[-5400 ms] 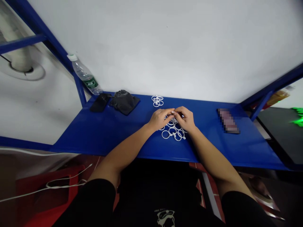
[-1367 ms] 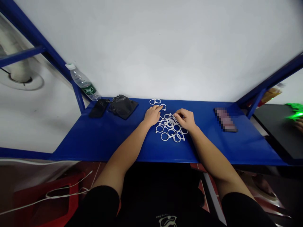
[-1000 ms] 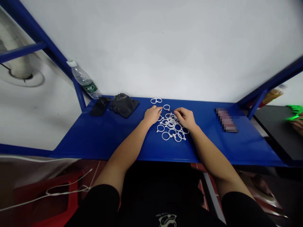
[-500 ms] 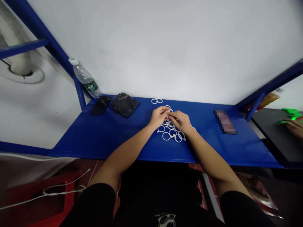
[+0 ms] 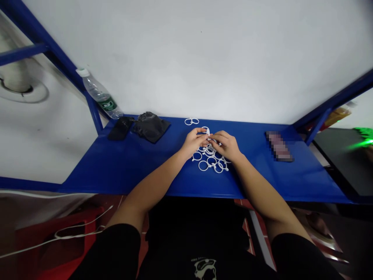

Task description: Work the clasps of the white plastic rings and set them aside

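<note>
The pouch (image 5: 151, 127) lies left of the rings (image 5: 213, 166).

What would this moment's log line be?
left hand: holding white ring; right hand: fingertips close, grip unclear; ring pile: on blue table near hands

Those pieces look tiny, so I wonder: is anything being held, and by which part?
The left hand pinches a white ring, seen nearly edge-on; the right hand reaches its near end. The exact spot gripped is hidden.
</note>
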Demonstrator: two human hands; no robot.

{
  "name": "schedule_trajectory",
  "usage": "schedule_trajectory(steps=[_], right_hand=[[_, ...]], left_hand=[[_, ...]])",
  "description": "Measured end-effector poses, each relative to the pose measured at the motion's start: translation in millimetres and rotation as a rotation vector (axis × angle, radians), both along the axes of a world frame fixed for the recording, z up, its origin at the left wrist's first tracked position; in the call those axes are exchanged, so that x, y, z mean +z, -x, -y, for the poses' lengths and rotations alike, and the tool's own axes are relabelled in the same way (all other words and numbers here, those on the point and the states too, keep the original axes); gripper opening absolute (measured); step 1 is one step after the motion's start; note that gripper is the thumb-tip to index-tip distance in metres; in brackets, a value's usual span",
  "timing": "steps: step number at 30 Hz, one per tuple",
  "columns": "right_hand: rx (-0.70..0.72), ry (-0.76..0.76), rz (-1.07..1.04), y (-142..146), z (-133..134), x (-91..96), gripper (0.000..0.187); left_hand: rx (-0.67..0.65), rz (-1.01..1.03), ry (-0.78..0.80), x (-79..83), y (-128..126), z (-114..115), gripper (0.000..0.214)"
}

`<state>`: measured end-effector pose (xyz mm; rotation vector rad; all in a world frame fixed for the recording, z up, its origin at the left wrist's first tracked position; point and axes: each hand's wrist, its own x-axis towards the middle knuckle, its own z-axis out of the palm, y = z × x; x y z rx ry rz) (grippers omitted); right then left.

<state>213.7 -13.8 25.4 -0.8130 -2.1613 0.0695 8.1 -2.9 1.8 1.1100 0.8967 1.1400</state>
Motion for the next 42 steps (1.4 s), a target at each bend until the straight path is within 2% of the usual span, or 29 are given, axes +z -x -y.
schedule_trajectory(steps=[2, 6, 9, 15, 21, 27, 31, 37, 42], right_hand=[[-0.027, -0.004, -0.015, -0.7, -0.4, -0.5, 0.020], [-0.056, 0.023, -0.023, -0.9, -0.4, 0.0, 0.022], [-0.038, 0.030, -0.019, 0.7, 0.6, 1.2, 0.024], [-0.029, 0.032, -0.056, 4.9, 3.7, 4.3, 0.029], [0.005, 0.161, -0.076, 6.8, 4.5, 5.9, 0.033], [-0.021, 0.233, -0.084, 9.3, 2.1, -1.9, 0.037], [-0.081, 0.242, -0.099, 14.4, 2.0, -8.5, 0.035], [-0.145, 0.254, -0.104, 12.6, 2.8, -6.5, 0.028], [-0.172, 0.236, 0.005, -2.7, -25.4, 1.1, 0.029]], left_hand=[[-0.028, -0.012, -0.036, -0.6, -1.0, 1.2, 0.026], [-0.054, -0.084, -0.205, -4.5, -3.3, 3.5, 0.027], [0.006, -0.157, -0.295, -6.4, -3.0, 5.2, 0.024], [0.071, -0.249, -0.374, -8.8, -1.7, 6.5, 0.025], [0.196, -0.421, -0.556, -9.0, -0.2, 8.6, 0.021], [0.284, -0.657, -0.710, -7.5, 2.3, 9.7, 0.014], [0.314, -0.749, -0.755, -8.8, 1.8, 9.4, 0.010], [0.248, -0.875, -0.787, -2.9, 7.4, 3.3, 0.005], [0.138, -0.973, -0.869, 2.8, 14.3, -0.2, 0.002]])
